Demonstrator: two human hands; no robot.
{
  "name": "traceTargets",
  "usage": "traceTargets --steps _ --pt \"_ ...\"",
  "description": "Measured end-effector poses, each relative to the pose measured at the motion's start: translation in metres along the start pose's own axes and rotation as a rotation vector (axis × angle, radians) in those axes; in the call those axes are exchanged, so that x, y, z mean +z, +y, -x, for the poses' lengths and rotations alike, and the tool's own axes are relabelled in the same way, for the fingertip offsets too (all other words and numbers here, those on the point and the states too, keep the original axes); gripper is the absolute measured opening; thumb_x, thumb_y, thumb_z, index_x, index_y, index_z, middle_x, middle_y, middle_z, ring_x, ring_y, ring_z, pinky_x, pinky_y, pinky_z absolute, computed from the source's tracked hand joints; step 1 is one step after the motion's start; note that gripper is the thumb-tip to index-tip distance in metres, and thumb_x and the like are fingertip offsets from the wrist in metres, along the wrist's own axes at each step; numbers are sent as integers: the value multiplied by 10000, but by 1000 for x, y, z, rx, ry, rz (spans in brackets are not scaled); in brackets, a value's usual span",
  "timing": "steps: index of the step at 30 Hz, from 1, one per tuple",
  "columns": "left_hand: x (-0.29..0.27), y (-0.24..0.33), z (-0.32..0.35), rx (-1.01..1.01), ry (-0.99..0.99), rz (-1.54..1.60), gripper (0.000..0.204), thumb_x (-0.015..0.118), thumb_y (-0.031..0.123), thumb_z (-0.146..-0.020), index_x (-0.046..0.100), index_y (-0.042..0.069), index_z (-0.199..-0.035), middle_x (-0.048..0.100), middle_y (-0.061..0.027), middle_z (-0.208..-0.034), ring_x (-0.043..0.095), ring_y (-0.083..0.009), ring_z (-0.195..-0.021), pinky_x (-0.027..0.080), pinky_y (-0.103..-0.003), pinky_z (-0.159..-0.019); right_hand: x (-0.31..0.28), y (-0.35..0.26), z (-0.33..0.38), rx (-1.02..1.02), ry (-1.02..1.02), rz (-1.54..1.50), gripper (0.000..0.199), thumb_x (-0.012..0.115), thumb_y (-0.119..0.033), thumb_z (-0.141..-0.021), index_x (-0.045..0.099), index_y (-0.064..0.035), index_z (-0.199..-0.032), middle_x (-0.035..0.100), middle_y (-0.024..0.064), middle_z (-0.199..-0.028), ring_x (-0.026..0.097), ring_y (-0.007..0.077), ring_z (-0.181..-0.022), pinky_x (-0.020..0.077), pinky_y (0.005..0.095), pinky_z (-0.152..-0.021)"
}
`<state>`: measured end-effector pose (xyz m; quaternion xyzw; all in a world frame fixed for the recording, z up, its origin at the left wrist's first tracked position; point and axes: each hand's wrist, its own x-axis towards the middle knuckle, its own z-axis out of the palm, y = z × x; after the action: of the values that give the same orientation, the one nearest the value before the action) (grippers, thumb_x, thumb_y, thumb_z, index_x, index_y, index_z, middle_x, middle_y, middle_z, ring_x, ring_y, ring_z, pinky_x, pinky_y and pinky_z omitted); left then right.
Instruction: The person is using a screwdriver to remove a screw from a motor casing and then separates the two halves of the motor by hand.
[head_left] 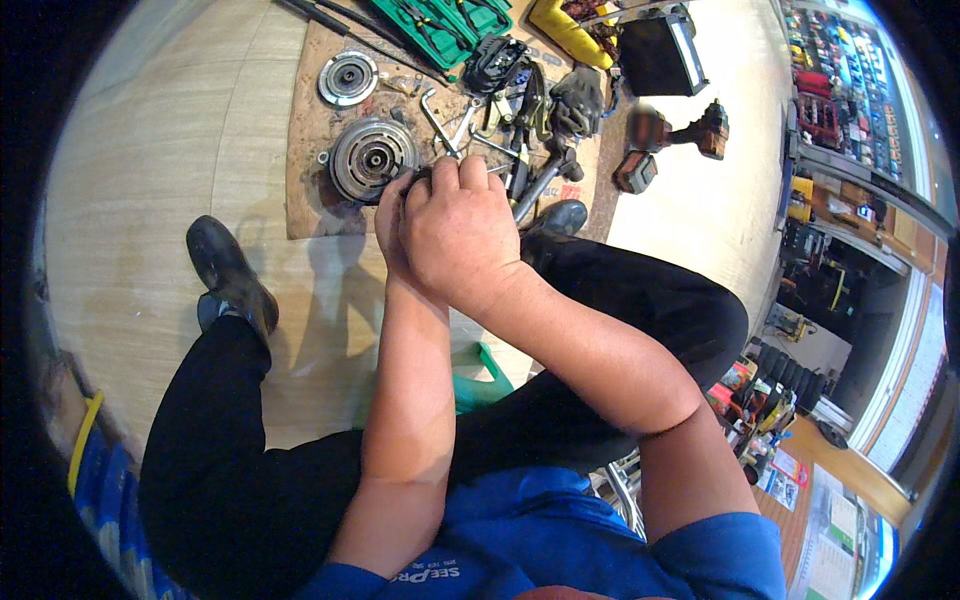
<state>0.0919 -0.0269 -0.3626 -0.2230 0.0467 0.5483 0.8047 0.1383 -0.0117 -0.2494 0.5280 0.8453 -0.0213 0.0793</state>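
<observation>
My right hand (pixel 460 230) lies over my left hand (pixel 392 228), both in the middle of the view with fingers curled closed. A bit of something dark shows between them at the fingertips; the rest is hidden, so I cannot make out what it is. Just beyond and left of my hands sits a round metal pulley (pixel 372 160) with slotted rings, on a stained cardboard sheet (pixel 305 185). Behind it is a smaller round metal disc (pixel 348 78). Right of the pulley lie several wrenches (pixel 462 125) and a hammer (pixel 545 182).
Farther back are an open green tool case (pixel 450 30), a dark glove (pixel 577 100) and a black box (pixel 660 52). A cordless power tool (pixel 700 130) lies right, near a battery pack (pixel 636 172). Green plastic (pixel 480 385) shows below my arms. Shelves (pixel 850 100) line the right.
</observation>
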Motion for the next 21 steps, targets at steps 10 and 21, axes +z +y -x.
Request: traceTargets --steps 10,21 --pt "-3 -1 -9 28 18 19 331 440 334 -971 659 88 -936 684 -83 -984 620 -246 -969 471 -375 -923 1 11 -7 -61 54 -19 224 588 -225 -803 678 -24 -839 613 158 -911 566 339 -875 467 440 -759" --pt "-5 -4 -9 24 24 91 323 439 326 -987 651 109 -876 683 -73 -951 623 -235 -930 475 -377 -901 -1 8 -9 -100 46 34 215 589 -228 -815 657 -25 -829 597 164 -903 553 343 -878 471 441 -775"
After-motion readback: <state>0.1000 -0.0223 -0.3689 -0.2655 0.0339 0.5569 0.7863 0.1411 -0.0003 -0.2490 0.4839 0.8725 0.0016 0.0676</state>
